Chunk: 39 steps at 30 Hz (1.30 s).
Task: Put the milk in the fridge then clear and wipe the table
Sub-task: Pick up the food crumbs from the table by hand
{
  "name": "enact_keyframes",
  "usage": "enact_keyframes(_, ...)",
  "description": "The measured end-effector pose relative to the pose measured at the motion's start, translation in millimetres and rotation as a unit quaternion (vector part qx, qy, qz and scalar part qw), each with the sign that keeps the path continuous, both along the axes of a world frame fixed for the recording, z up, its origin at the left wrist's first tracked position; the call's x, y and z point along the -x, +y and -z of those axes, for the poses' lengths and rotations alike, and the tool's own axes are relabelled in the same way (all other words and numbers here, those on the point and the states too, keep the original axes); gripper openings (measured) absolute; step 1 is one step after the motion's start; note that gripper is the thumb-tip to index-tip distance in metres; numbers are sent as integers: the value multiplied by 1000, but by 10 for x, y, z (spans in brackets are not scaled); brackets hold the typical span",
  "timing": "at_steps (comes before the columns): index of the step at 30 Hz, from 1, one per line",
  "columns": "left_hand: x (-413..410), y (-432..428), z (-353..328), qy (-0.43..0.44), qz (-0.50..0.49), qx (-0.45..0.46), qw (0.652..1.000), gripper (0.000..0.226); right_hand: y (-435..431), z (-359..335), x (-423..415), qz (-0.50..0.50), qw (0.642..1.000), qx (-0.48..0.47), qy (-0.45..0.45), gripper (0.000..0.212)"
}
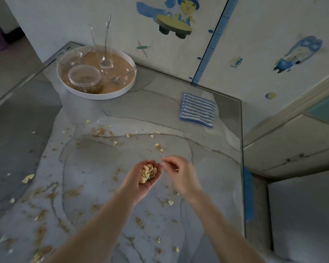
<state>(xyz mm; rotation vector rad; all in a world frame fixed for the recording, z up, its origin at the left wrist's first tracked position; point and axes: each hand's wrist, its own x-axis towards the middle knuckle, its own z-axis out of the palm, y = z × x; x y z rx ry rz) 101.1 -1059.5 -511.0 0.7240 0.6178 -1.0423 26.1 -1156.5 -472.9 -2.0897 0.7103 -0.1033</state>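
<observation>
Crumbs and pale cereal flakes (95, 186) are strewn over the grey marble-patterned table (207, 168). My left hand (141, 179) is cupped palm up above the table's middle, its curled fingers holding a heap of gathered flakes (148, 172). Just to its right, my right hand (179, 173) is blurred, its fingertips drawn together beside the heap; whether they pinch a flake I cannot tell. A blue-and-white striped cloth (197, 109) lies folded at the back right. No milk is in view.
A round white tray (95, 95) at the back left holds clear glass bowls, a lidded container and spoons. The wall with stickers runs right behind the table. The table's right edge (242, 168) drops to a pale cabinet and floor.
</observation>
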Motion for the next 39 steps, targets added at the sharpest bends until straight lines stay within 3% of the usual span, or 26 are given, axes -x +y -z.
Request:
enact_keyframes(3, 27, 82, -78, -2, 4, -8, 1000, 29, -324, 188, 354, 100, 990, 63, 77, 17)
enact_keyframes(7, 92, 238, -111, -11, 7, -16, 1000, 29, -422, 494, 706, 116, 972, 56, 198, 19)
enact_keyframes(11, 182, 411, -91, 0, 0, -27, 1000, 31, -171, 563, 678, 77, 974, 49, 206, 32)
enact_keyframes(17, 215, 657, -60, -5, -12, -38, 999, 31, 69, 580, 550, -3, 974, 70, 217, 6)
enact_keyframes(20, 220, 773, -72, -16, -7, -43, 999, 31, 131, 544, 516, -19, 966, 103, 235, 16)
enact_keyframes(23, 247, 827, -97, -23, 0, -49, 999, 32, 193, 445, 467, -3, 972, 100, 210, 15)
enact_keyframes(27, 271, 903, -130, -11, -7, -47, 999, 27, 554, 109, 340, 33, 995, -12, 88, 11)
enact_keyframes(33, 299, 1081, -316, -48, -8, -25, 999, 24, 1103, -293, 149, -90, 991, -101, 7, 16)
enact_keyframes(37, 192, 1247, -355, -23, -33, 2, 999, 25, 1127, -256, 139, -15, 992, -120, -41, 12)
enact_keyframes(39, 132, 1392, -343, -11, -50, 8, 999, 28, 1144, -151, 181, 12, 995, -97, -1, 9)
